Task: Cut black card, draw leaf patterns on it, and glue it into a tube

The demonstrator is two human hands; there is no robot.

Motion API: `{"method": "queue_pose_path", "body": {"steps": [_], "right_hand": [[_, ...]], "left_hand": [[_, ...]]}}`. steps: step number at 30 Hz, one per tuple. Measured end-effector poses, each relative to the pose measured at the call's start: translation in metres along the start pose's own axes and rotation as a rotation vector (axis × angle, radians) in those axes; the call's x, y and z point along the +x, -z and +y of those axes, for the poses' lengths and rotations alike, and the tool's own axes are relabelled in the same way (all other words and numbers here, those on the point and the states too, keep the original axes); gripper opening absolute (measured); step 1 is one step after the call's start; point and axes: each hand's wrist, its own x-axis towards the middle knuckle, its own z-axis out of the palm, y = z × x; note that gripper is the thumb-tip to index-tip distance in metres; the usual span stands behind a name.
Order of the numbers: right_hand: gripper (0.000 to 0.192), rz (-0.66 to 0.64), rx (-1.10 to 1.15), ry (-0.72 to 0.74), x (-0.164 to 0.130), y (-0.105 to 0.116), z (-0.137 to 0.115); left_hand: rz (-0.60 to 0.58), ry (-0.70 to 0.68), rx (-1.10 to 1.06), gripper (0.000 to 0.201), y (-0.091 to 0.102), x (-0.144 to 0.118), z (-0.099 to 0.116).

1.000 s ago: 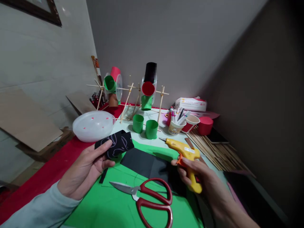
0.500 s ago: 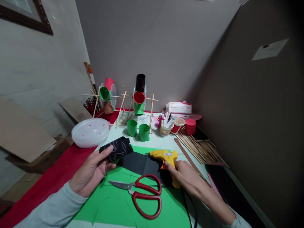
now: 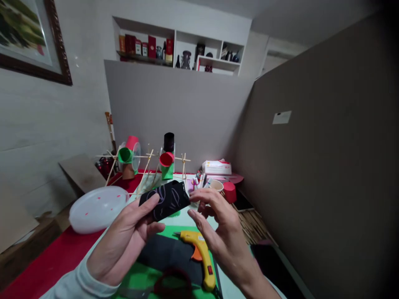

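Note:
My left hand (image 3: pixel 131 232) grips a black paper tube (image 3: pixel 166 201) with pale purple line drawings, raised and tilted over the table. Beside the tube's right end is my right hand (image 3: pixel 220 228), thumb and fingers apart and holding nothing; whether a fingertip touches the rim I cannot tell. Below it a yellow glue gun (image 3: pixel 202 253) with an orange trigger lies on black paper (image 3: pixel 171 257). Green paper (image 3: pixel 146 274) spreads underneath. Red-handled scissors (image 3: pixel 174 282) show blurred at the bottom edge.
Two stick frames carry coloured paper tubes (image 3: pixel 167 159) at the back. A translucent plastic lid (image 3: pixel 96 209) is on the left. Markers, a paper cup (image 3: pixel 216 185), a red cup (image 3: pixel 230 192) and wooden sticks (image 3: pixel 258 228) stand or lie on the right. Grey partitions (image 3: pixel 187 112) enclose the table.
My right hand has let go of the glue gun and come up to the tube. My left hand has raised the tube. The view has tilted upward, bringing shelves into sight.

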Motion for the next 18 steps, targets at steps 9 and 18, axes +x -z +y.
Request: {"method": "queue_pose_path", "body": {"steps": [9,18], "right_hand": [[0.008,0.044,0.206,-0.064,0.016,0.007,0.013],[0.015,0.061,0.157,-0.134,0.021,0.025,0.013]], "left_hand": [[-0.107,0.016,-0.134,0.023,-0.034,0.015,0.001],[0.070,0.116,-0.077,0.011,-0.030,0.022,-0.001]]}}
